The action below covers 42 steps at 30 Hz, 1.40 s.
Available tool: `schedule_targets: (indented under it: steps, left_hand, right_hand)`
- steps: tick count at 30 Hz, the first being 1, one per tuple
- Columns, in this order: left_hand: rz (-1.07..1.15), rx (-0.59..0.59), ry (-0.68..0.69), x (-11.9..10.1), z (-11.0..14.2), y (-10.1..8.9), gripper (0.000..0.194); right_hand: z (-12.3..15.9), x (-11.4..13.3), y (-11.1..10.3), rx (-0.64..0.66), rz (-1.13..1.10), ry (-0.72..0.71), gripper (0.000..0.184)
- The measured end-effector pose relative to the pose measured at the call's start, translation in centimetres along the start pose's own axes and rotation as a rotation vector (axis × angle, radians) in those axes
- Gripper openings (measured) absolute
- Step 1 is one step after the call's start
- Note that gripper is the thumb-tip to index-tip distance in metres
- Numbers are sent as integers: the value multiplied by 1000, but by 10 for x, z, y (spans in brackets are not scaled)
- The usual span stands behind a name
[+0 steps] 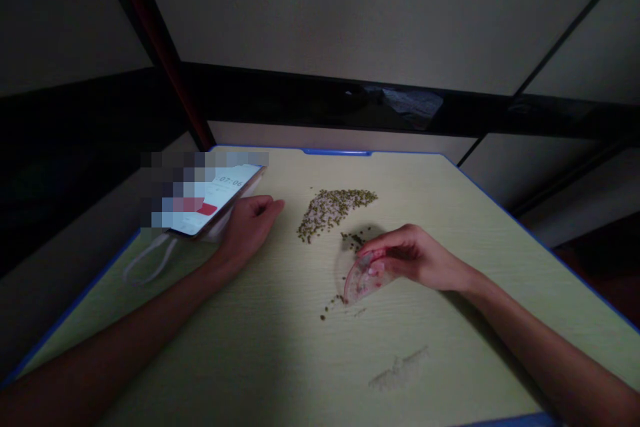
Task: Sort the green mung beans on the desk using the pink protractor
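Note:
A clear, pink-tinted protractor (pixel 359 281) is pinched between the thumb and fingers of my right hand (pixel 407 257). Its curved edge is tilted down at the table, beside a small cluster of dark green beans (pixel 355 240) and a few loose ones. Beyond lies a larger spread pile of small green beans (pixel 345 200) mixed with pale grains (pixel 324 212). My left hand (pixel 250 223) rests on the table as a loose fist, left of the pile and close to the phone. No object shows in its curled fingers.
A lit phone (pixel 227 187) leans at the table's left edge, with a pale strap loop (pixel 145 270) below it. Faint pale streaks (pixel 400 368) mark the near tabletop (pixel 250 360). Cabinet panels (pixel 340 20) stand behind the table's blue-edged far side.

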<state>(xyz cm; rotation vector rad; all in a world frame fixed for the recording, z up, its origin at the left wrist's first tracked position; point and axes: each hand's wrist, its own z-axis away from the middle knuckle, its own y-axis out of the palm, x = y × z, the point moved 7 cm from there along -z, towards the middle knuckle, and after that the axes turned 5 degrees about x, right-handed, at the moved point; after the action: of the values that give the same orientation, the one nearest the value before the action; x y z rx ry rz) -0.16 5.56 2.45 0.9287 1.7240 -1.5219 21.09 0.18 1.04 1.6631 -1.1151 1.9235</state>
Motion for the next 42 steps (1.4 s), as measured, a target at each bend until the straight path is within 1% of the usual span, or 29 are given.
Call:
schedule_targets:
  steps: [7,14,19,24,28,32,37,42]
  left_hand:
    - [6,-3,-11,1,0,0,33]
    - [4,-3,9,1,0,0,33]
    - [0,7,20,-1,1,0,34]
    - [-5,11,-14,-1,1,0,33]
    - [-10,9,-7,-2,1,0,33]
    - [-11,7,-8,0,1,0,33]
    - [-11,3,-12,1,1,0,33]
    - [-22,-2,-2,-1,1,0,33]
  right_hand:
    - [-1,-5,0,-42,-126,53,20]
    - [-1,-11,0,-93,-224,89,21]
    - [-2,-9,0,-96,-200,85,21]
    - [-2,-5,2,-78,-173,57,20]
    - [-2,-6,4,-76,-177,48,22]
    - [-2,-8,3,-97,-194,54,22]
    - [-3,-7,0,-141,-158,63,23]
    - [-5,-5,4,-138,-134,54,23]
